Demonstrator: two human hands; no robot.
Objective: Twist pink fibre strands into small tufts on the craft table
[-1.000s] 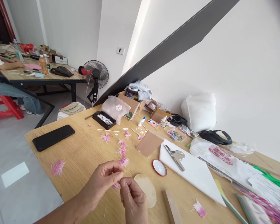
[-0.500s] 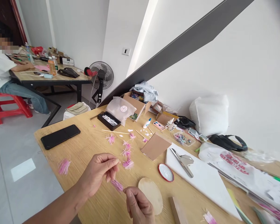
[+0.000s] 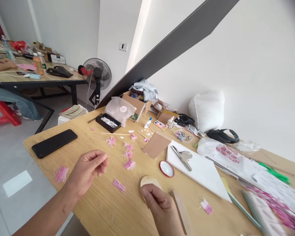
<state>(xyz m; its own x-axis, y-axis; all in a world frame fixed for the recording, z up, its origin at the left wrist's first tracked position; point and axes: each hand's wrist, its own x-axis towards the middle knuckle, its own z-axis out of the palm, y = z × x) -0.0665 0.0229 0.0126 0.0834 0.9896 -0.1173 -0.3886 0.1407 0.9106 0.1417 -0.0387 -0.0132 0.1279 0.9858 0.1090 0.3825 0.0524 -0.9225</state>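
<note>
A small pink fringed bundle [image 3: 119, 185] lies on the wooden table [image 3: 88, 209] between my hands, touched by neither. My left hand [image 3: 89, 168] is raised to the left of it, thumb and fingertips pressed together; whatever they pinch is too small to make out. Over the edge of a pale round disc [image 3: 151, 180], my right hand [image 3: 159, 203] is also closed in a pinch, its fingertips' contents hidden. Several pink tufts, one a fluffy tuft [image 3: 129, 164], stand beyond the bundle. Another pink bundle [image 3: 61, 173] rests left of my left forearm.
A black phone [image 3: 54, 143] lies at the left edge. Farther back are a black tray [image 3: 108, 123] of white pieces, a glue bottle [image 3: 148, 123] and a cardboard piece [image 3: 157, 145]. A red-rimmed lid [image 3: 167, 168] and white board [image 3: 199, 173] with a clip are right. A person sits at another table.
The pink bundle that was between my fingertips now lies on the table. My hands have moved apart, the right one over the disc. The view has turned to the right.
</note>
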